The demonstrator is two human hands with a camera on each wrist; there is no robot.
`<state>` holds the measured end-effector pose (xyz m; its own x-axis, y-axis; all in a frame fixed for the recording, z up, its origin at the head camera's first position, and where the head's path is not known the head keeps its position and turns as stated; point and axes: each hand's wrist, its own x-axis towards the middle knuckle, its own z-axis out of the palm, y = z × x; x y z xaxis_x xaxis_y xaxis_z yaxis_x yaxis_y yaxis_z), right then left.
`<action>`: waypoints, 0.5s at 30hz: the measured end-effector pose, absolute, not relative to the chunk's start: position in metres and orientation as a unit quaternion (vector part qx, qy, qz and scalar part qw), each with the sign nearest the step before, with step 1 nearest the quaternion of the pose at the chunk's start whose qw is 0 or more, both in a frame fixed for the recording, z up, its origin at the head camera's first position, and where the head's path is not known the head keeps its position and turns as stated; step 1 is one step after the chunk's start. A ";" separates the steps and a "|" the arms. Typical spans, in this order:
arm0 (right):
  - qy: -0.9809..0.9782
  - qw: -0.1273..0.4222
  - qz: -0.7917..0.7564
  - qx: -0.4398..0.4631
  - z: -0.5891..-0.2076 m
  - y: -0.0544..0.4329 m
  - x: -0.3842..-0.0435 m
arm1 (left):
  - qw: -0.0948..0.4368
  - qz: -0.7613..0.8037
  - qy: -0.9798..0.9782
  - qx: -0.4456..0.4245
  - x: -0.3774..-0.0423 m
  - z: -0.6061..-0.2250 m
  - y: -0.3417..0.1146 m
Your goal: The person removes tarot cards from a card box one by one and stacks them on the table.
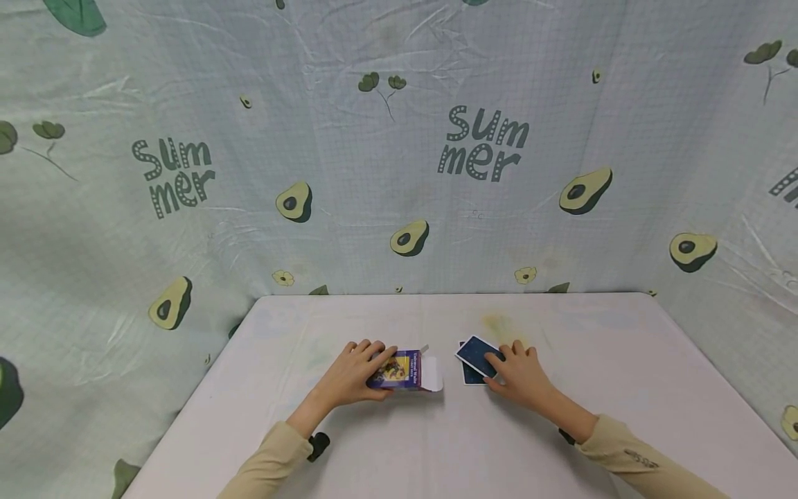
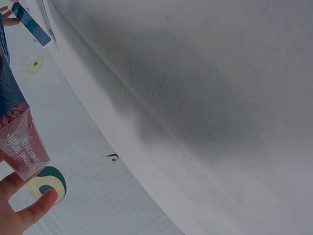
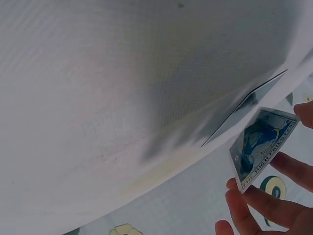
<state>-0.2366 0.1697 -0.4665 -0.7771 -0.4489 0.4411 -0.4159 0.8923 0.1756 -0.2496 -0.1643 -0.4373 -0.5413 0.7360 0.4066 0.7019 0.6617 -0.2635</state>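
Beige sleeves enter at the bottom left and bottom right of the head view, with a black device at the left wrist. Above them is a pale table.

Just left of the frame's lower centre, the left hand grips a small purple box, thumb along its near side and fingers over the top and far side. The box has a yellow picture and the words "Universal Waite". Its right end is open, with a white flap sticking out; what is inside cannot be told.

Just right of the frame's lower centre, the right hand pinches a held card between thumb and fingers, the other fingers spread. Its dark blue back faces up; the right wrist view shows its underside, a blue figure over the words "The High Priestess", at the right of that frame. Below it a lower card lies on the table, partly covered from above; whether it is one card or several cannot be told.

Beyond the table, filling the upper frame, hangs a pale cloth printed with avocados and "summer".
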 end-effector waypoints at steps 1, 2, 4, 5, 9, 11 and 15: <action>-0.943 0.241 -0.038 0.226 -0.466 0.168 -0.236 | 0.248 0.035 -0.877 -0.410 -0.250 -0.437 -0.164; -0.944 0.241 -0.044 0.222 -0.466 0.167 -0.235 | 0.248 0.035 -0.877 -0.410 -0.250 -0.437 -0.164; -0.944 0.243 -0.053 0.216 -0.466 0.164 -0.235 | 0.248 0.037 -0.877 -0.411 -0.249 -0.437 -0.164; -0.944 0.244 -0.060 0.212 -0.467 0.163 -0.235 | 0.249 0.038 -0.876 -0.411 -0.249 -0.437 -0.164; -0.943 0.251 -0.068 0.207 -0.469 0.158 -0.236 | 0.252 0.036 -0.876 -0.411 -0.249 -0.436 -0.163; -0.943 0.254 -0.070 0.203 -0.471 0.155 -0.236 | 0.254 0.033 -0.875 -0.411 -0.250 -0.436 -0.162; -0.946 0.249 -0.073 0.193 -0.471 0.148 -0.235 | 0.256 0.030 -0.875 -0.409 -0.250 -0.436 -0.162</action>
